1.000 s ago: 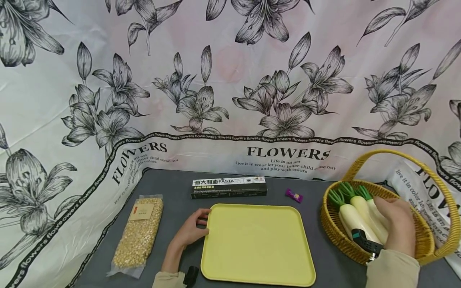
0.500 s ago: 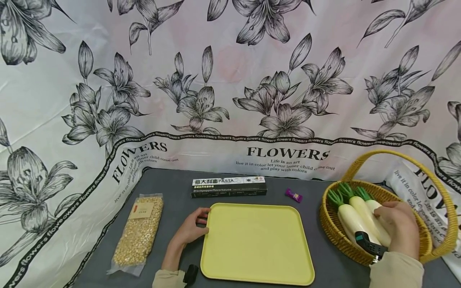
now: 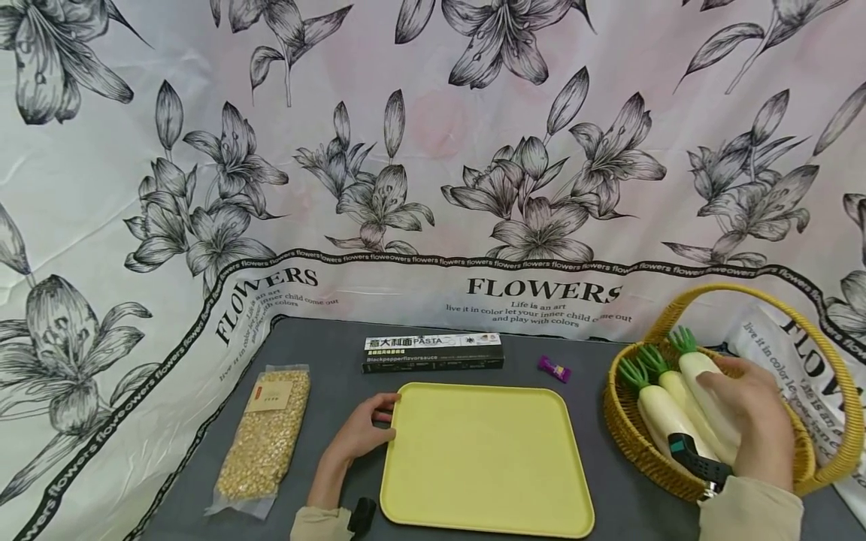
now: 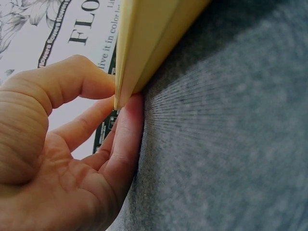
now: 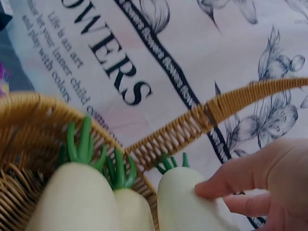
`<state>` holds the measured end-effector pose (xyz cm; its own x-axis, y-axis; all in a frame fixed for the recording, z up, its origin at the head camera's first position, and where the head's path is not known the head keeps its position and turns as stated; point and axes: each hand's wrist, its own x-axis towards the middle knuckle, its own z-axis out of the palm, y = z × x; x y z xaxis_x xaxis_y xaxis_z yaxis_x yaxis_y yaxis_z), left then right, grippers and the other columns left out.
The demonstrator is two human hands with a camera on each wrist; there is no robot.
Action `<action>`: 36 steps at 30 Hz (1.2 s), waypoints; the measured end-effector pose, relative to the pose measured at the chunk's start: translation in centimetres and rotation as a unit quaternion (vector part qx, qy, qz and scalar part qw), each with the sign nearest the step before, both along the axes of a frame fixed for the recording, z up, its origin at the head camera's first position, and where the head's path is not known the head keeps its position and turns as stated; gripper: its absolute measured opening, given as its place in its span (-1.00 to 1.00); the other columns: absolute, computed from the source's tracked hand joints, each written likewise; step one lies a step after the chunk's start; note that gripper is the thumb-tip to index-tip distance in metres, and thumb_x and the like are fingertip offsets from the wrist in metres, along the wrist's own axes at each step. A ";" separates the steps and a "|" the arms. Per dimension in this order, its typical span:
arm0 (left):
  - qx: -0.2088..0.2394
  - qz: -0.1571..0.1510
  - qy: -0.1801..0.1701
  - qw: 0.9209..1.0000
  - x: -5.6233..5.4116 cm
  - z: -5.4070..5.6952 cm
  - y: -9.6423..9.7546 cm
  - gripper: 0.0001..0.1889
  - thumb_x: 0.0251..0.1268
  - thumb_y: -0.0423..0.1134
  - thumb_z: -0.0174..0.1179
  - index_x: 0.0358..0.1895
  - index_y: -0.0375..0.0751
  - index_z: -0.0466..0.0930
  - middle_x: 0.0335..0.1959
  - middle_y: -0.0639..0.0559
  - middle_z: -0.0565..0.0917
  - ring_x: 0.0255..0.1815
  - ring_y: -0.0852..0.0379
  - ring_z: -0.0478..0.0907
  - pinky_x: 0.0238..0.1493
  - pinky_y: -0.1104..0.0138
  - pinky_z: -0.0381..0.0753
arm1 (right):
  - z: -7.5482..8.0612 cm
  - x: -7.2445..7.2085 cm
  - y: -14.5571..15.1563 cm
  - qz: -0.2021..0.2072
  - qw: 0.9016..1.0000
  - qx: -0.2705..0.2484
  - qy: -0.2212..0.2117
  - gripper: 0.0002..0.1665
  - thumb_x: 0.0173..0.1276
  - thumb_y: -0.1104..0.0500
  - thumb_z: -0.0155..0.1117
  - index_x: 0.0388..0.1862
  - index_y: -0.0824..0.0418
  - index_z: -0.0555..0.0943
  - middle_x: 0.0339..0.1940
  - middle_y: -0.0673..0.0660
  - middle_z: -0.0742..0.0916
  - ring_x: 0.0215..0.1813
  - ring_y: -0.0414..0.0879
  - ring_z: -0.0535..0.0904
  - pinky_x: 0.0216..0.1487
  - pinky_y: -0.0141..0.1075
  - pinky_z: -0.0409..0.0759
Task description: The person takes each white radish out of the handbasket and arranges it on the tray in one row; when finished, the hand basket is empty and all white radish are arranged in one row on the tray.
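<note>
Basket (image 3: 621, 436), lower right: seemingly light and springy, best lifted by its arched handle (image 3: 734, 288); woven, golden-brown. Tray (image 3: 487, 458), lower centre: likely light, stiff; the left hand (image 3: 361, 432) pinches its left edge; plain yellow. Rightmost radish (image 5: 178, 202), in the basket: probably firm, smooth, best held mid-body, where the right hand (image 3: 758, 409) grips it; white, green-topped.

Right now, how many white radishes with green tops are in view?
3: the left radish and middle radish in the yellow woven basket, the right radish beside them, held by the right hand. More could be hidden underneath.
</note>
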<state>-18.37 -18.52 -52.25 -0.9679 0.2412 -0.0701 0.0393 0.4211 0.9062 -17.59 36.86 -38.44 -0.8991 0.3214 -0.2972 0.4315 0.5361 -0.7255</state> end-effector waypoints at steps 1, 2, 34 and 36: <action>-0.001 -0.001 0.002 1.000 0.0 0.0 0.0 -0.36 0.07 -0.49 0.23 0.34 -0.34 0.41 0.09 -0.21 0.50 0.00 -0.12 0.52 -0.16 0.15 0.60 | 0.1 0.0 -0.3 0.001 1.000 -0.007 0.002 -0.11 0.44 0.00 0.03 0.51 0.49 -0.01 0.37 0.65 0.09 0.18 0.38 0.26 0.04 0.05 0.38; -0.001 0.000 0.002 1.000 0.0 -0.1 0.0 -0.36 0.07 -0.48 0.23 0.34 -0.33 0.42 0.09 -0.21 0.50 0.00 -0.12 0.52 -0.16 0.15 0.60 | 0.2 0.0 -0.6 0.004 1.000 -0.016 0.003 -0.09 0.45 -0.03 0.03 0.53 0.48 -0.03 0.38 0.63 0.11 0.16 0.35 0.31 0.00 0.00 0.42; 0.009 0.012 -0.008 1.000 -0.1 -0.3 0.1 -0.37 0.07 -0.50 0.25 0.32 -0.31 0.44 0.06 -0.18 0.52 -0.02 -0.09 0.53 -0.15 0.16 0.62 | -4.0 3.1 -10.6 -0.102 0.978 -0.114 0.139 -0.13 0.37 -0.07 0.26 0.54 0.22 0.21 -0.01 0.23 0.50 -0.38 -0.36 0.52 -0.38 -0.36 0.59; 0.006 0.012 -0.009 1.000 -0.1 -0.3 0.1 -0.37 0.08 -0.50 0.25 0.32 -0.30 0.44 0.06 -0.18 0.52 -0.02 -0.09 0.52 -0.15 0.15 0.62 | -4.3 3.1 -11.0 -0.106 0.974 -0.127 0.152 -0.13 0.37 -0.07 0.27 0.55 0.20 0.21 -0.01 0.19 0.49 -0.37 -0.37 0.52 -0.38 -0.37 0.59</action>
<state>-18.46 -18.41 -52.57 -0.9722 0.2182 -0.0846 0.0129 0.4107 0.9117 -14.46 25.81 -42.70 -0.8797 0.4596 -0.1222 0.2574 0.2441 -0.9350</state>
